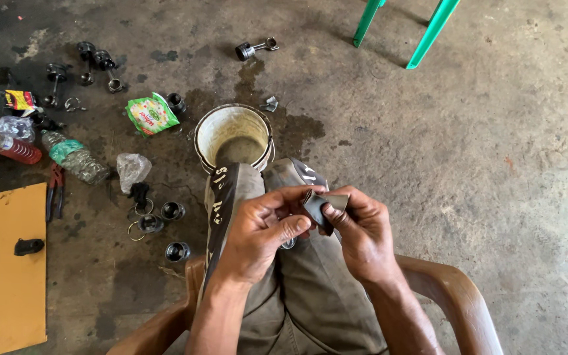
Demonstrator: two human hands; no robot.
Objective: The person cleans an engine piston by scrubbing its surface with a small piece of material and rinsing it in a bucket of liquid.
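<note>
- Stained concrete floor [468,171] fills the view, dark with oil patches, and I look down over my knees from a brown plastic chair [458,296].
- Between my feet stands a dirty white bucket [233,135] with murky liquid at the bottom.
- My left hand [258,233] and right hand [363,230] meet over my lap, both closed on a small folded piece of dark abrasive sheet [323,205]; the left thumb and forefinger pinch its near edge, the right fingers curl round its far side.
- A small metal part seems to sit under the left palm, but it is mostly hidden and I cannot tell what it is.
- As I judge it, the step in hand is folding or gripping the sheet ready for rubbing; the next move calls for a firm pinch and steady pressure against the part.
- Off to my left lie pistons with connecting rods [96,62], another piston and rod [256,48], loose piston cups [172,212], red-handled pliers [55,190], plastic bottles [73,158], a green packet [151,113] and an orange board [4,269].
- Green chair legs [428,33] stand well apart, at the top.
</note>
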